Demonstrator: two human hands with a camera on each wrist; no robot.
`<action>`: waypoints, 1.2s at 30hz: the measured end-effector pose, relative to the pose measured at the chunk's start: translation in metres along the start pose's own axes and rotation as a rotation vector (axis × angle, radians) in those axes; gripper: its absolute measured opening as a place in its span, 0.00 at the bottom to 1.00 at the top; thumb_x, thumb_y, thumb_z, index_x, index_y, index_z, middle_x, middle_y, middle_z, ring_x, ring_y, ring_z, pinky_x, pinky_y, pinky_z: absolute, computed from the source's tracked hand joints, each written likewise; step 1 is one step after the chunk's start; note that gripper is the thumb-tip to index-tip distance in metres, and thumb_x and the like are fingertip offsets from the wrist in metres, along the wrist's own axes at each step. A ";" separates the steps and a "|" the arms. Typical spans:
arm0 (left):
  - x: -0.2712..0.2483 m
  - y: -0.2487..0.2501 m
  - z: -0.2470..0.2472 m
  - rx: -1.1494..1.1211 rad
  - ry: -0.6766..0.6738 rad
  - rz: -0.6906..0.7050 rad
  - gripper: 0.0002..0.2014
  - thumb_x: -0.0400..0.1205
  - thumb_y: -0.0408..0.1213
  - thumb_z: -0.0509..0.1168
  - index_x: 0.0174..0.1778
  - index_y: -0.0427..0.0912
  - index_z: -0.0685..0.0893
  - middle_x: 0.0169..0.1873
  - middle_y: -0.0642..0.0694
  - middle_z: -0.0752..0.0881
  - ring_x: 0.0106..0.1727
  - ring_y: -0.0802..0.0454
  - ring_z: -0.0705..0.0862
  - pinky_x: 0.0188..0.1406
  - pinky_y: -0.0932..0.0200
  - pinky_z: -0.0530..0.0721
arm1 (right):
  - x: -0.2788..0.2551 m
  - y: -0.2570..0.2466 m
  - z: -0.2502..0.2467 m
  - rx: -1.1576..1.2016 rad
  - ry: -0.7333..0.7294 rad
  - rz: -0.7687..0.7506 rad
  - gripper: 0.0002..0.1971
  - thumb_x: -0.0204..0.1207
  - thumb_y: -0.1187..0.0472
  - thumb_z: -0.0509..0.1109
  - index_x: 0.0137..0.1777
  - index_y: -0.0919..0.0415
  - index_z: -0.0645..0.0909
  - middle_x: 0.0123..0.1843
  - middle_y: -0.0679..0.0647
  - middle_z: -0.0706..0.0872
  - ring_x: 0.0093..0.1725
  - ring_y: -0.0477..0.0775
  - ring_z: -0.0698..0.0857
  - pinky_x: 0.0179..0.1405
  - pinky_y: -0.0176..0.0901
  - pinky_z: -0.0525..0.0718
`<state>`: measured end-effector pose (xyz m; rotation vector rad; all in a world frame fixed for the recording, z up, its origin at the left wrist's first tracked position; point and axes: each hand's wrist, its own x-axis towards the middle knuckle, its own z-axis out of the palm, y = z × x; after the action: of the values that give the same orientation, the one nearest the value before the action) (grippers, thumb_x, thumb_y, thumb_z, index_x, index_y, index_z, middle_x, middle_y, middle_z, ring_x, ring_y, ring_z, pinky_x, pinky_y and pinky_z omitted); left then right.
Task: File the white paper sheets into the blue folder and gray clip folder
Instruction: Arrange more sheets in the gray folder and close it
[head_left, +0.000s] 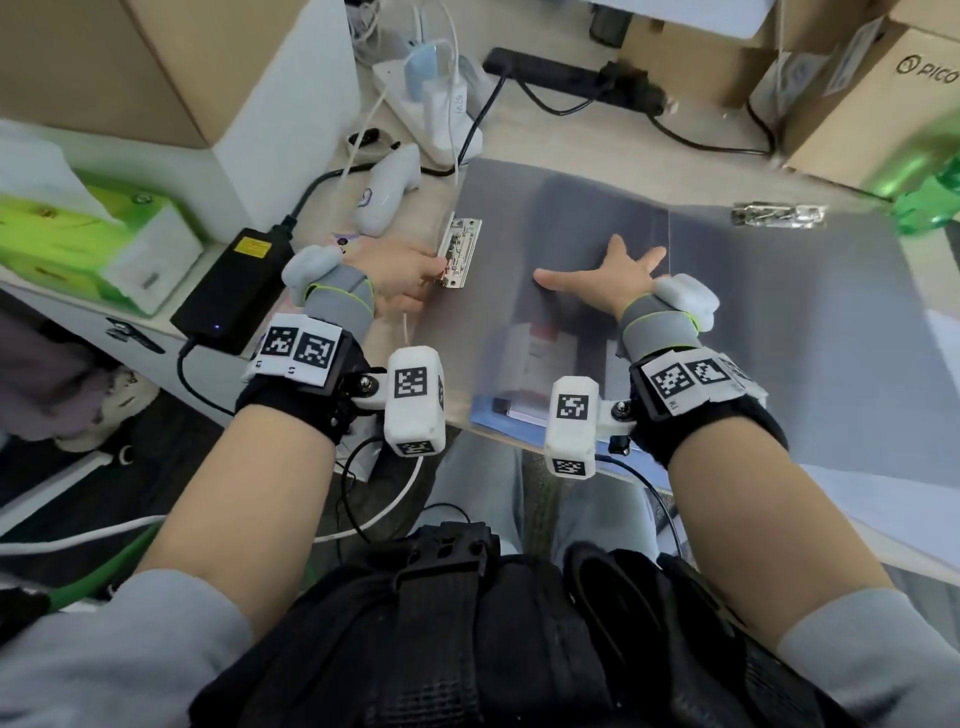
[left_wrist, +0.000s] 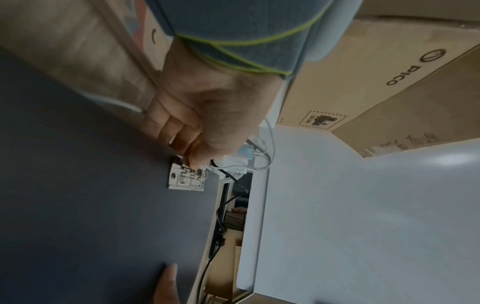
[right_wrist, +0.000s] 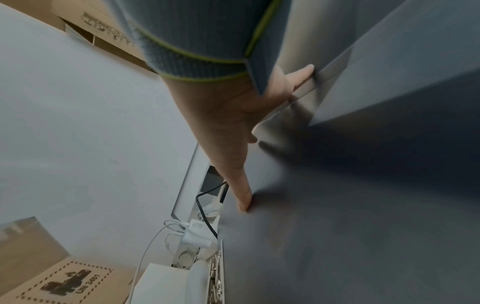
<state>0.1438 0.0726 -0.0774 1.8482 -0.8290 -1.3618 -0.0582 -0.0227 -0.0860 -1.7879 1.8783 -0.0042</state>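
Note:
The gray clip folder (head_left: 779, 338) lies spread open on the desk, translucent, with a metal clip (head_left: 460, 252) at its left edge and a second clip (head_left: 776, 214) at the top right. My left hand (head_left: 434, 275) pinches the left clip (left_wrist: 185, 181) with curled fingers (left_wrist: 182, 135). My right hand (head_left: 608, 275) presses flat, fingers spread, on the folder's left panel (right_wrist: 363, 226). A strip of the blue folder (head_left: 488, 413) shows under the gray one at the near edge. Pale sheets (head_left: 883, 499) stick out beneath the folder at the right.
A black power adapter (head_left: 234, 288), a white controller (head_left: 387, 192) and a green tissue box (head_left: 78, 244) sit to the left. Behind are a power strip (head_left: 545, 70) with cables and cardboard boxes (head_left: 883, 104). A green bottle (head_left: 930, 202) stands at the right.

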 end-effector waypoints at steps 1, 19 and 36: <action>0.003 0.001 0.002 -0.039 0.004 0.004 0.12 0.86 0.33 0.56 0.37 0.46 0.75 0.25 0.53 0.82 0.19 0.63 0.77 0.13 0.74 0.74 | 0.003 0.000 0.001 -0.015 -0.004 0.017 0.64 0.49 0.22 0.69 0.83 0.46 0.47 0.85 0.63 0.38 0.80 0.78 0.54 0.79 0.68 0.58; 0.012 -0.015 0.001 -0.246 -0.037 0.071 0.07 0.86 0.32 0.58 0.45 0.42 0.80 0.28 0.52 0.87 0.28 0.59 0.86 0.24 0.67 0.86 | -0.002 0.002 0.011 -0.029 -0.063 0.017 0.58 0.60 0.21 0.63 0.83 0.42 0.38 0.84 0.62 0.32 0.80 0.78 0.34 0.75 0.79 0.42; 0.053 0.021 0.019 0.149 0.338 0.402 0.16 0.87 0.43 0.54 0.43 0.43 0.85 0.43 0.47 0.83 0.47 0.54 0.79 0.54 0.60 0.76 | -0.014 0.004 -0.001 0.020 -0.071 -0.016 0.52 0.66 0.31 0.70 0.84 0.44 0.44 0.85 0.61 0.37 0.81 0.78 0.36 0.80 0.71 0.43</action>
<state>0.1369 0.0150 -0.0921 1.8273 -1.0697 -0.7325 -0.0626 -0.0093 -0.0810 -1.7666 1.8082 0.0343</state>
